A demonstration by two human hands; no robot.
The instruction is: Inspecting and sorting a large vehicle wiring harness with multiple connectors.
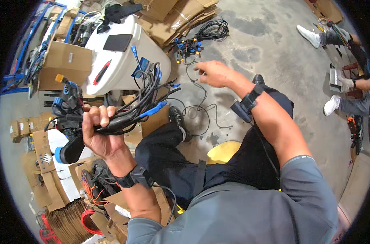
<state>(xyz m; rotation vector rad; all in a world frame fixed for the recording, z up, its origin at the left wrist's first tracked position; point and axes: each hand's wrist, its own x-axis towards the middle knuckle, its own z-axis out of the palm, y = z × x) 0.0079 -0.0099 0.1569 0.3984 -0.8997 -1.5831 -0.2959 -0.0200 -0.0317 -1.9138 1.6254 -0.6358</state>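
A thick bundle of black cables (130, 116) with blue and yellow connector ends is gripped in my left hand (100, 126), raised at the left. Loops of the bundle stick out to the right of my fist, and several black plugs hang on its other side. My right hand (214, 74) is held out over the floor, its fingers curled in. Right by those fingertips runs a loose thin black cable (203, 99), which trails in curves across the concrete. Whether the fingers pinch it I cannot make out.
A white bin (154, 51) stands ahead at the left, with a red cutter knife (102, 72) and a dark tablet (116, 42) on top. Beyond lies a coiled cable bundle (212, 30) by flattened cardboard (181, 16). A person's gloved hand (347, 85) shows at the right.
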